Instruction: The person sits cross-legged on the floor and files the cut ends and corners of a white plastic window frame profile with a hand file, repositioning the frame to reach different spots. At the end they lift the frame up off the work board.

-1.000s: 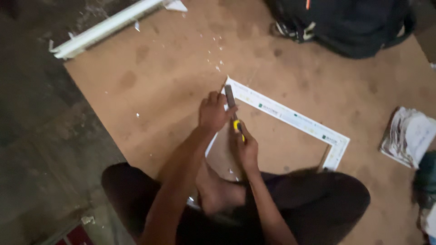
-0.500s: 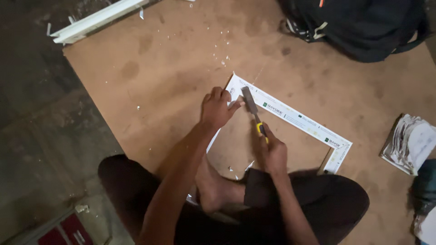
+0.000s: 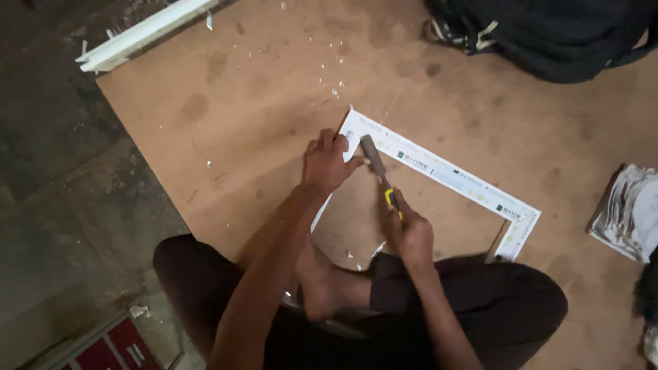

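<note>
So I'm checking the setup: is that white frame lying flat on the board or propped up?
Flat: the white frame lies on the brown board, its corner pinned under the left hand.

Black bag [image 3: 548, 34] cut off (top edge), frame's [image 3: 452, 175] near side hidden

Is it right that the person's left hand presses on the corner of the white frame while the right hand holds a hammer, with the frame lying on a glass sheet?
Not quite. The head view shows the frame lying on a brown wooden board, not glass. The left hand does press its corner, and the right hand holds the hammer.
</note>
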Demonstrator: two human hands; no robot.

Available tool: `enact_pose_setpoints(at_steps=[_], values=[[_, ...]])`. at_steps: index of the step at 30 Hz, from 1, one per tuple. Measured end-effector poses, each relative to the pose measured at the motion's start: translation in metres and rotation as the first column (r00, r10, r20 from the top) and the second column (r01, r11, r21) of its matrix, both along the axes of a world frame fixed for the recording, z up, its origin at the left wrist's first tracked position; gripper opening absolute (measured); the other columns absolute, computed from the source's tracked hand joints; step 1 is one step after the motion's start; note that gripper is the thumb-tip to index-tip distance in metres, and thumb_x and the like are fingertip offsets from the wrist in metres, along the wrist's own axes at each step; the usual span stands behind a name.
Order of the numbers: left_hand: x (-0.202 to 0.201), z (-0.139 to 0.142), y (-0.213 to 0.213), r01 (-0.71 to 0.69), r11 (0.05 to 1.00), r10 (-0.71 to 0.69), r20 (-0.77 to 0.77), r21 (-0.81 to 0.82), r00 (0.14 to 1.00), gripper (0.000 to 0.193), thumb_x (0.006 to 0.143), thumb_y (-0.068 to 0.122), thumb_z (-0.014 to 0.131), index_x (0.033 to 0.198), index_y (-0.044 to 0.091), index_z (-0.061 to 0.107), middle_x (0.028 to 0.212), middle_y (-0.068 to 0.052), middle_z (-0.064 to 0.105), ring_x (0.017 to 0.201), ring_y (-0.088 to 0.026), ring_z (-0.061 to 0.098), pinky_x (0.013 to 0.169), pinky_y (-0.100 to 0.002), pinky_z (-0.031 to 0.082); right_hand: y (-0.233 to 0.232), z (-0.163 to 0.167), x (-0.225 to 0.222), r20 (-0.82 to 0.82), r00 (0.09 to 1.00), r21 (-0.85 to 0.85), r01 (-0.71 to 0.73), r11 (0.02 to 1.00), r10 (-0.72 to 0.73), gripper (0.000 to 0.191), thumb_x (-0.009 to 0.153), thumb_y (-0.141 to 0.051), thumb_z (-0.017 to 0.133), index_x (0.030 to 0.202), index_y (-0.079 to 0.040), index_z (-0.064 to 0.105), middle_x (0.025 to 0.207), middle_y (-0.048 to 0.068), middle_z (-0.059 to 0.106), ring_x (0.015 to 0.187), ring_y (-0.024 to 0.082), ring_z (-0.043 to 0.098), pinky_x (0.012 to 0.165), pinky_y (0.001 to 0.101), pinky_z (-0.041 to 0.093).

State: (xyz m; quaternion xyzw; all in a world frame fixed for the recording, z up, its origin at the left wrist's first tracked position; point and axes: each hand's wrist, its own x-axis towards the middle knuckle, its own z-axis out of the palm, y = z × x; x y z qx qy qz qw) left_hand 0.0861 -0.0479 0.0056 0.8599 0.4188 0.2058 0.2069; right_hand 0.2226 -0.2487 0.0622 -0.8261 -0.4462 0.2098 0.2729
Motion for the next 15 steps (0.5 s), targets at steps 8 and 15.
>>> enact_pose_setpoints(at_steps=[8,15], values=[[0.0025,0.0049,-0.0013,-0.019,0.999,0.019,0.003,-0.044,1.0,0.059,0.069,0.057,0.085,0.095,0.008,0.066,0.104,-0.01,0.062,0.101,-0.027,0.063,0.084,-0.044,0.049,0.0059,-0.0009,0.0017,0.103,0.993,-0.074,-0.044,0.996,0.051,0.043,0.099,-0.027,0.062,0.141,-0.016,0.065,0.071,0.024,0.066,0.061,0.04,0.065,0.058,0.0491,0.05],[0.0012,-0.0037,-0.0002,0.003,1.0,-0.002,-0.076,0.016,0.997,0.063,0.076,0.061,0.081,0.102,0.006,0.067,0.108,-0.011,0.062,0.103,-0.028,0.063,0.086,-0.042,0.05,0.0083,0.0021,0.004,0.089,0.992,0.137,-0.106,0.985,0.094,0.043,0.101,-0.024,0.06,0.142,-0.013,0.062,0.088,0.023,0.07,0.071,0.04,0.068,0.061,0.047,0.053]])
